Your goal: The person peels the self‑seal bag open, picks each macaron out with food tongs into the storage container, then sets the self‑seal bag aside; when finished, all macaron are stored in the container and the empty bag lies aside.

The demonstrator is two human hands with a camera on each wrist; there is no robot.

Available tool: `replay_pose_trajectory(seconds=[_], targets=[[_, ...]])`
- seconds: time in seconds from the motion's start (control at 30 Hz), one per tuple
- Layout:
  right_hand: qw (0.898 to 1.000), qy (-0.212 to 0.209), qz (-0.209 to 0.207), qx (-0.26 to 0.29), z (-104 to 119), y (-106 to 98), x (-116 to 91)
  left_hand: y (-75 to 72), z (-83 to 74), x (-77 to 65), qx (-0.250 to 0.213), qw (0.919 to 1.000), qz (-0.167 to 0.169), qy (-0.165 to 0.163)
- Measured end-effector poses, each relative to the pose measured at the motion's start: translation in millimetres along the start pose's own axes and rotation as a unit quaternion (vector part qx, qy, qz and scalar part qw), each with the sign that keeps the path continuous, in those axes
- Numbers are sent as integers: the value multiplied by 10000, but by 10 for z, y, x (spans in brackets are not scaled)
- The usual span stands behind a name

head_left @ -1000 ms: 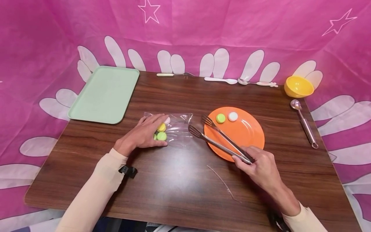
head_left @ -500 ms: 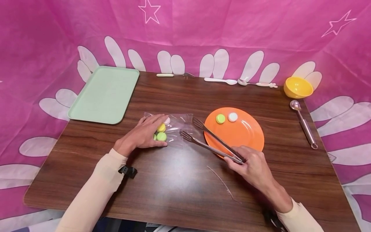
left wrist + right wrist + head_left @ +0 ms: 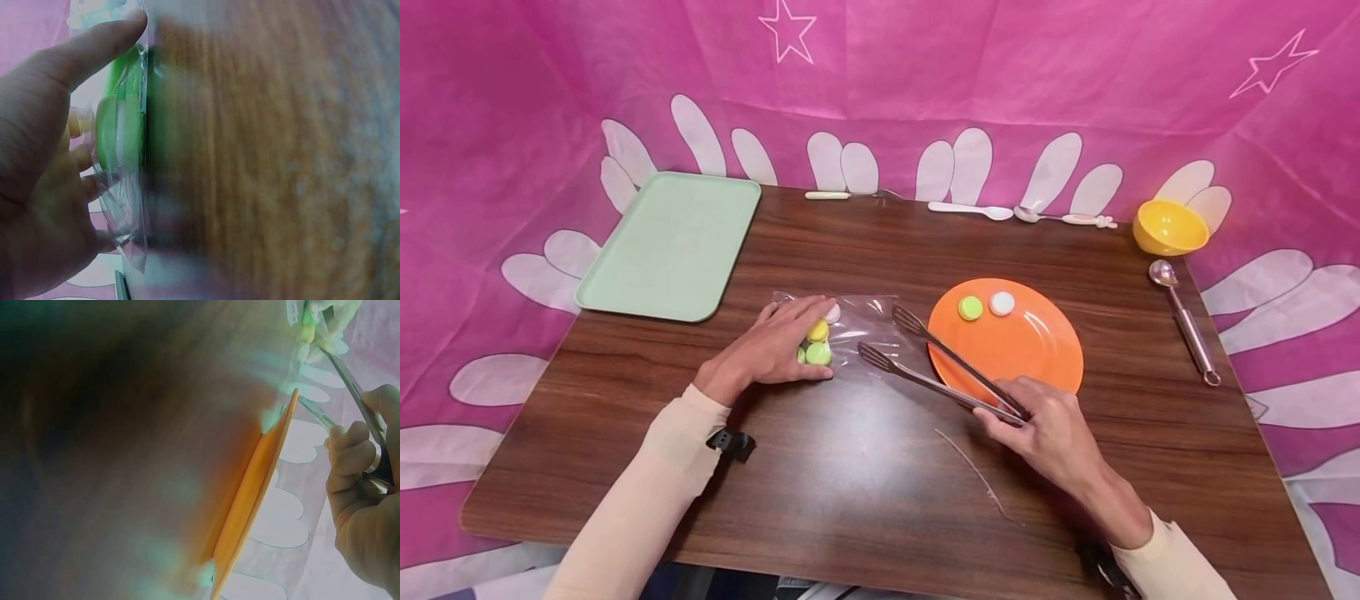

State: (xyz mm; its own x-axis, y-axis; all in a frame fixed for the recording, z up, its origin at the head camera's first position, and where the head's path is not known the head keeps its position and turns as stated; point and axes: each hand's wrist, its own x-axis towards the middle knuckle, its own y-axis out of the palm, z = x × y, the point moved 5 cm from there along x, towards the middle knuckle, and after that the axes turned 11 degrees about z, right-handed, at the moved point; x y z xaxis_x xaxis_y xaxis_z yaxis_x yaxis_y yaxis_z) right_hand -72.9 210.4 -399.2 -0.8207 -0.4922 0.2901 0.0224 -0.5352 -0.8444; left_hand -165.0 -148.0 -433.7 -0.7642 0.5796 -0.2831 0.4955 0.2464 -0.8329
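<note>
A clear plastic bag (image 3: 865, 333) lies near the middle of the table with several macarons inside, among them a green one (image 3: 817, 353), a yellow one (image 3: 817, 331) and a pale pink one. My left hand (image 3: 769, 343) rests over its left end, the extended thumb and fingers spread to either side of the macarons. Metal tongs (image 3: 958, 362) are in my right hand (image 3: 1054, 425), gripped near the hinge. Their slotted tips stand apart, nothing between them, over the right part of the bag. Beneath the tongs is an orange plate (image 3: 1037, 350) bearing a green macaron (image 3: 970, 308) and a white macaron (image 3: 1002, 303).
A pale green tray (image 3: 673, 246) lies at the back left. Along the back edge are a fork (image 3: 829, 196), a white spoon (image 3: 966, 208) and another spoon (image 3: 1082, 220). A yellow bowl (image 3: 1170, 228) and a scoop (image 3: 1191, 333) stand right. A thin twist tie (image 3: 977, 475) lies in front.
My right hand has carried the tongs leftward, bringing their tips from the plate's left edge to over the plastic bag. My left hand and the macarons stay in place.
</note>
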Motion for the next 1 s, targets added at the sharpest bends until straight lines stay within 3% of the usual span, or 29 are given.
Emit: replay_pose_trajectory(seconds=[0.2,0.67,1.0], targets=[[9997,-102,235,-26,6,38,52,0,11,-1,2,10000,-37,13],[9985,86,546,14,-21,104,153,1,5,7,-93,9999,-20,51],[9978,-109,655,-7,-8,204,286,-2,18,-4,-88,10000,10,-10]])
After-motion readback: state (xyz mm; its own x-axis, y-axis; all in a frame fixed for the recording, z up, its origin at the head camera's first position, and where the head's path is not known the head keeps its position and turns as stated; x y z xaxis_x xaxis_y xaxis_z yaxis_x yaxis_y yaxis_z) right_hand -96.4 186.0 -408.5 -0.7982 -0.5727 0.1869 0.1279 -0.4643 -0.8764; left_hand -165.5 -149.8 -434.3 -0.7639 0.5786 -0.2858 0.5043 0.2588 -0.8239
